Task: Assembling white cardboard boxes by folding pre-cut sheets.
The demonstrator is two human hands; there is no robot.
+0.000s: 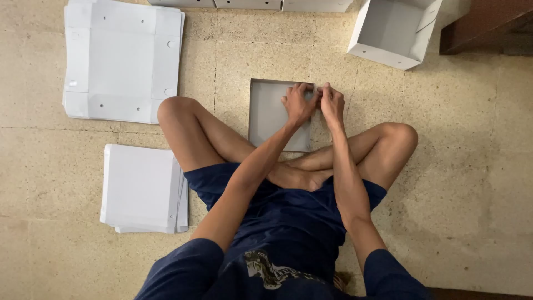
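Observation:
A grey cardboard box tray with low folded walls lies on the floor in front of my crossed legs. My left hand presses on its far right part, fingers curled over the corner. Close beside it, my right hand pinches the same far right corner of the box from the outside. Both hands touch each other at the fingertips. The corner itself is hidden under my fingers.
A stack of flat white die-cut cardboard sheets lies at the far left. A second stack of smaller white sheets sits by my left knee. An assembled white box stands at the far right, with a dark wooden piece beyond it.

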